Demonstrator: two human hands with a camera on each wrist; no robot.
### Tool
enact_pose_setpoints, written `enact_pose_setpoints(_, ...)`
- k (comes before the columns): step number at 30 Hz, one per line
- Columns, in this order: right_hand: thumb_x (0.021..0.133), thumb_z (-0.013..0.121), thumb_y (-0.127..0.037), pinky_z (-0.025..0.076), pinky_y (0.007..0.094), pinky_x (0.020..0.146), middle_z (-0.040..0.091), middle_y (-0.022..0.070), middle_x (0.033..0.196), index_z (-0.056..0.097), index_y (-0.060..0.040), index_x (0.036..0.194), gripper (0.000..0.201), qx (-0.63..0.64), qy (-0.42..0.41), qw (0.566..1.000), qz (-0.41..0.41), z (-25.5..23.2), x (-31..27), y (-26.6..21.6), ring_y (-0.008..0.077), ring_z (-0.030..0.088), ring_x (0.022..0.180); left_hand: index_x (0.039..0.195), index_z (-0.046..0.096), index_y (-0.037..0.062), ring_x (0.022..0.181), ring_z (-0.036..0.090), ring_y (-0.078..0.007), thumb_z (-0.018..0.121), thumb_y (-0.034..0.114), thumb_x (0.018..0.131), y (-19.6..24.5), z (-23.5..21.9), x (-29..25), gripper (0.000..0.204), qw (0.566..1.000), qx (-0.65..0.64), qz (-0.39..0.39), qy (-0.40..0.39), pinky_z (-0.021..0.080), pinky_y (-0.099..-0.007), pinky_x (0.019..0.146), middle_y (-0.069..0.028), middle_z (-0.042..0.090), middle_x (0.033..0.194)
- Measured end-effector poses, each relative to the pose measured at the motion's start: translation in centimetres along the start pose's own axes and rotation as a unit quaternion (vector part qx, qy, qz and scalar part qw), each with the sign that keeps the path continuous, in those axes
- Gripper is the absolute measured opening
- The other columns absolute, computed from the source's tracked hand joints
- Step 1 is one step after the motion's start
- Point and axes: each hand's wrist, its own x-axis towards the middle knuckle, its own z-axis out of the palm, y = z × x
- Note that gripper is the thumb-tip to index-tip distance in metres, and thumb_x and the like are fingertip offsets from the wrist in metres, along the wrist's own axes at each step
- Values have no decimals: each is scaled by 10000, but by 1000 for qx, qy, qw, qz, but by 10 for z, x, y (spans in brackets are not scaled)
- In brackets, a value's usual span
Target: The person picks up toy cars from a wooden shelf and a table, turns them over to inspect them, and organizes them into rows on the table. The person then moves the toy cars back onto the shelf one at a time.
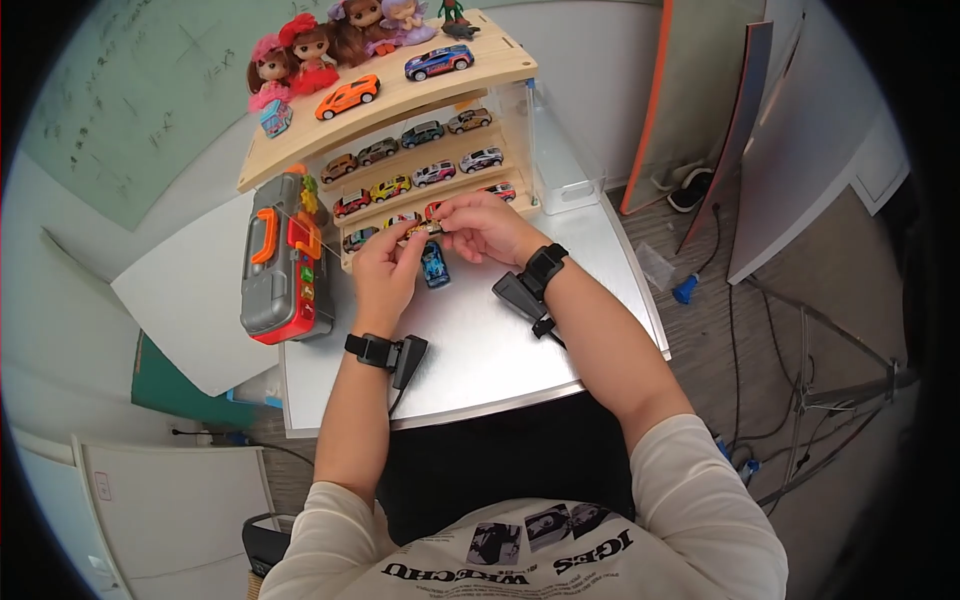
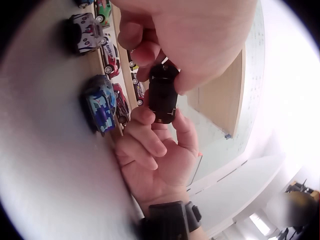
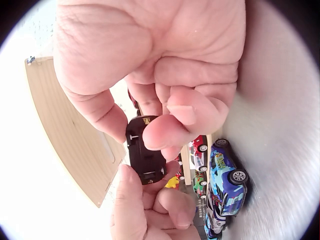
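Observation:
Both hands hold one small toy car in front of the display shelf. Its flat black underside faces the wrist cameras. My left hand pinches one end between thumb and fingers. The other end is gripped by the fingertips of my right hand, with the thumb along the side in the right wrist view. Most of the car's upper body is hidden by fingers; a yellowish bit shows in the head view. Just below the hands, a blue toy car stands on the white table.
Rows of toy cars fill the wooden shelf. Several dolls, an orange car and a blue car sit on top. A grey and orange toolbox stands left; a clear bin is at right.

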Motion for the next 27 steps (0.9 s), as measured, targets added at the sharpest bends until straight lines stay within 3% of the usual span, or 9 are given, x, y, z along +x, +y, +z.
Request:
enact_pose_setpoints(4, 968, 646, -94, 480, 267, 450, 719, 124, 823, 679, 8, 1168, 227, -18, 9, 1000, 9, 3, -1, -2, 140, 625, 524, 1098, 765, -11, 592, 561, -140, 815, 162, 897, 0, -10, -3, 271, 1000, 8, 12, -15, 470, -293, 605, -59, 656, 719)
enact_pose_setpoints(7, 971, 637, -96, 489, 268, 462, 703, 93, 831, 690, 17, 1166, 231, -25, 5, 1000, 3, 5, -2, -3, 138, 624, 539, 1146, 748, 0, 580, 547, -150, 832, 135, 851, 2, -13, -8, 335, 997, 47, 48, -37, 474, -305, 612, -70, 665, 786)
enact_pose_setpoints(9, 983, 646, -122, 498, 256, 466, 699, 70, 850, 709, 1, 1102, 182, -9, 16, 1000, 3, 5, -3, -3, 132, 630, 537, 1212, 736, 3, 581, 529, -77, 832, 80, 832, 5, -12, -10, 399, 995, 2, 73, -68, 436, -244, 586, -45, 681, 908)
enact_pose_setpoints(14, 1003, 619, -147, 493, 250, 459, 704, 80, 843, 726, 36, 1087, 228, -29, 18, 999, 4, 5, -2, -4, 124, 621, 538, 1169, 742, 9, 566, 525, -88, 825, 45, 808, 12, -19, -13, 372, 990, -21, 85, -110, 439, -252, 591, -52, 675, 958)
enact_pose_setpoints(18, 1015, 615, -169, 468, 229, 429, 712, 104, 795, 718, 48, 1081, 249, -43, 2, 999, -12, 2, 2, -3, 118, 606, 502, 1107, 754, -7, 572, 531, -99, 828, 58, 809, 18, -37, -23, 313, 984, -16, 61, -165, 439, -257, 588, -56, 674, 915)
enact_pose_setpoints(20, 1016, 617, -168, 459, 226, 420, 709, 107, 770, 713, 52, 1076, 248, -29, -4, 1000, -7, 3, 0, 0, 118, 598, 486, 1109, 756, -13, 584, 537, -110, 825, 69, 815, 38, -62, -35, 313, 975, 19, 0, -222, 445, -268, 592, -65, 665, 860)
enact_pose_setpoints(24, 1020, 614, -155, 443, 234, 413, 698, 104, 745, 689, 59, 1063, 231, -23, -6, 1000, -2, 2, 2, 0, 119, 586, 467, 1104, 751, -27, 594, 594, -184, 813, 65, 805, 31, -106, -72, 319, 974, 122, -33, -186, 494, -303, 599, -131, 699, 930)
enact_pose_setpoints(27, 1023, 609, -150, 424, 241, 403, 689, 102, 733, 674, 61, 1051, 223, -28, 9, 1000, -2, 6, 0, -2, 120, 584, 462, 1111, 754, -21, 581, 553, -125, 811, 34, 806, 11, -134, -95, 315, 974, 156, -47, -159, 461, -283, 585, -105, 696, 970)
